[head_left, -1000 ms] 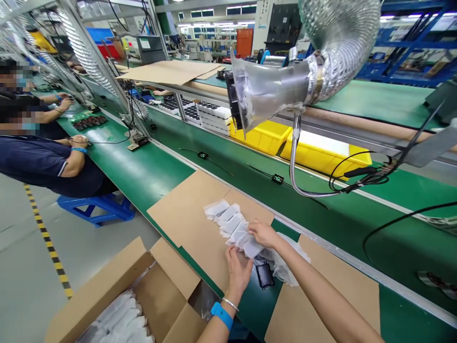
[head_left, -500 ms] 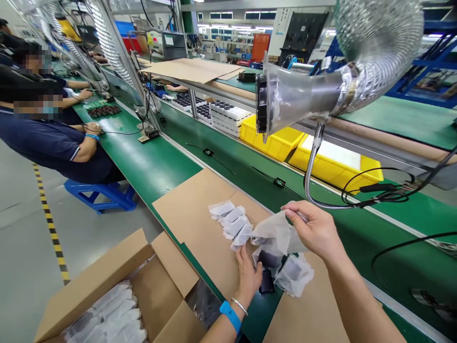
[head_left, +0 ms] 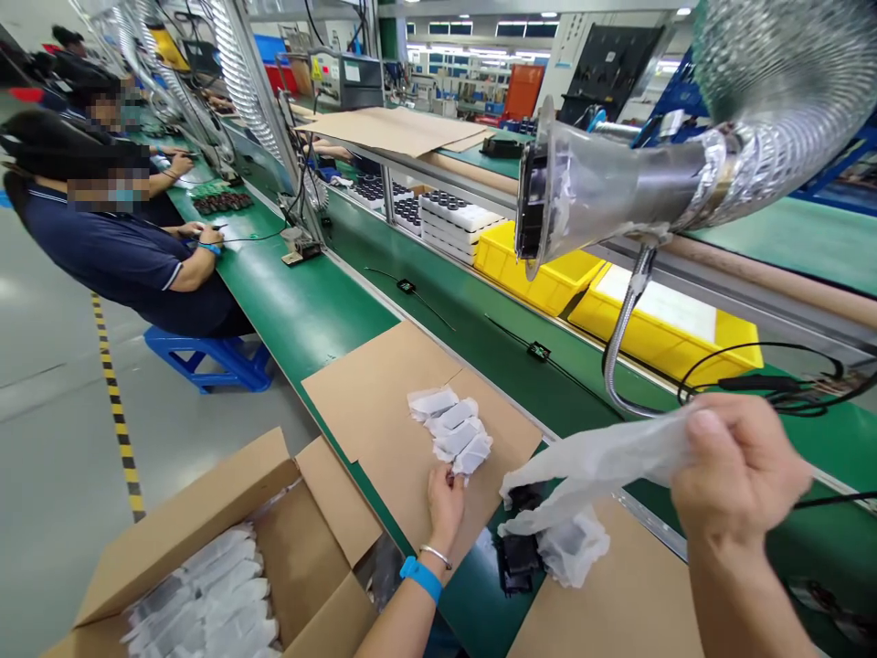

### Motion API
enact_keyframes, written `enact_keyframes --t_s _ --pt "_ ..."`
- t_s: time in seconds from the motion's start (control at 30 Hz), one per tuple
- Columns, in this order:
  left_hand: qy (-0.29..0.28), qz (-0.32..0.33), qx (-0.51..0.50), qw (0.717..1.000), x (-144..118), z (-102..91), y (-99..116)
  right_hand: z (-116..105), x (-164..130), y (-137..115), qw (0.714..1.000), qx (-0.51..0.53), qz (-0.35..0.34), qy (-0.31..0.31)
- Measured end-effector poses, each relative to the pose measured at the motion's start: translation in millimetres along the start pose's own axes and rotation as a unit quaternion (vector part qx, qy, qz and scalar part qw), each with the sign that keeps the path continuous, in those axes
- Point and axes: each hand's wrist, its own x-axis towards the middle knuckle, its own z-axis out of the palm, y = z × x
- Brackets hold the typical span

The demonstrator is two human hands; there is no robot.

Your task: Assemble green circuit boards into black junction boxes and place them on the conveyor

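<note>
Right hand [head_left: 736, 471], lower right of frame, is clenched on a stretched white foam bag [head_left: 596, 461], while the left hand [head_left: 445, 498] presses narrow fingers on the wrapped packets [head_left: 452, 429] at centre.

No writing can be read anywhere in the frame. The grey box-shaped machine [head_left: 353, 80] at upper centre carries a small yellow triangular warning sticker [head_left: 317, 69] and a white rectangular label [head_left: 353, 70], but whatever is printed on them is too small and blurred to make out.
</note>
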Motion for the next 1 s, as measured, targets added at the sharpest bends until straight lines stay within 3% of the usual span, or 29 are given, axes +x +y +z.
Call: enact_keyframes --t_s 0.03,0.1,0.2,0.3,0.37,0.47,0.7,0.87,1.0 --pt "-0.007 0.011 -0.006 1.0 2 -3.0 1 11 -11 6 0.999 0.015 -0.02 -0.041" --pt "-0.018 0.036 -0.019 0.999 0 -7.1 4 41 -39 21 0.982 0.023 -0.046 -0.184" --pt "-0.03 0.071 -0.038 0.996 -6 -8.9 6 91 -86 43 0.925 0.057 -0.064 -0.37" --pt "-0.035 0.089 -0.054 0.994 -9 -10.3 4 125 -120 59 0.867 0.095 -0.081 -0.482" --pt "-0.034 0.088 -0.06 0.994 -10 -12.9 2 133 -129 63 0.843 0.111 -0.075 -0.521" --pt "-0.027 0.072 -0.056 0.995 -13 -15.3 2 127 -119 56 0.838 0.119 -0.045 -0.531" --pt "-0.029 0.045 -0.05 0.997 -24 4.6 14 91 -51 -6 0.884 0.114 0.015 -0.453" --pt "-0.049 0.064 -0.067 0.995 -22 9.7 19 62 -16 -42 0.913 0.127 0.008 -0.387" --pt "-0.046 0.05 -0.072 0.995 -22 12.0 22 46 9 -58 0.932 0.049 -0.049 -0.356"
